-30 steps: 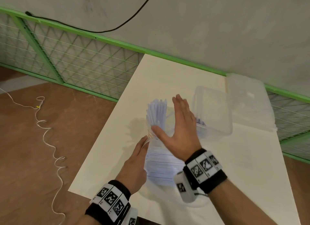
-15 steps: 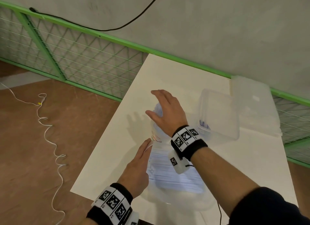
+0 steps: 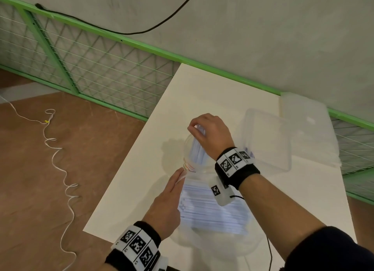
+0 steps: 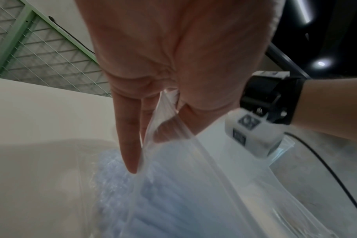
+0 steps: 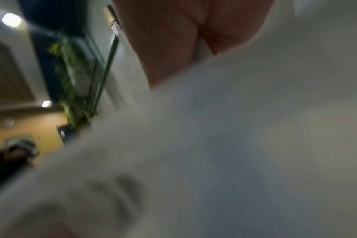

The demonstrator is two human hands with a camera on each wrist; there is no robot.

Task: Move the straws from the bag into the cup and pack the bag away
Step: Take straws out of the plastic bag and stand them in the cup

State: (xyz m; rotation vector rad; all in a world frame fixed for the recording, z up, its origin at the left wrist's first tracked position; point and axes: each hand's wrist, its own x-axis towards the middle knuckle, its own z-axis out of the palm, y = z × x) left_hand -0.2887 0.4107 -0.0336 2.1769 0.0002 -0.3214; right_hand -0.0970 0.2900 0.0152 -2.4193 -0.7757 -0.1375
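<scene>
Nearest on the pale, smooth worktop (image 3: 129,190) lies the bag (image 3: 212,244). It is thin, see-through, floppy plastic, and its open mouth points toward the cup. Inside it lie many long, thin white straws (image 3: 212,208), packed flat side by side. The left hand (image 3: 168,200) is at the bag's left edge, next to the cup. In the left wrist view its thumb and fingers (image 4: 130,145) pinch the soft rim of the bag and lift it up. The fingers are mostly straight, with the plastic squeezed between them.

Just past the bag stands the cup (image 3: 190,151). It is round, clear plastic with thin coloured stripes low on its side. A bunch of white straws stands inside it, leaning a little. The right hand (image 3: 208,133) is over the cup, fingers curled around the straw tops. Its grip looks clamped on them, though the right wrist view is too blurry to be sure.

To the right of the cup sits a clear plastic box (image 3: 267,141) with rounded corners. A small label with blue print is on its near side, too small to read. Past the box, farther from the cup, lies a flat, cloudy plastic lid (image 3: 307,129).
</scene>
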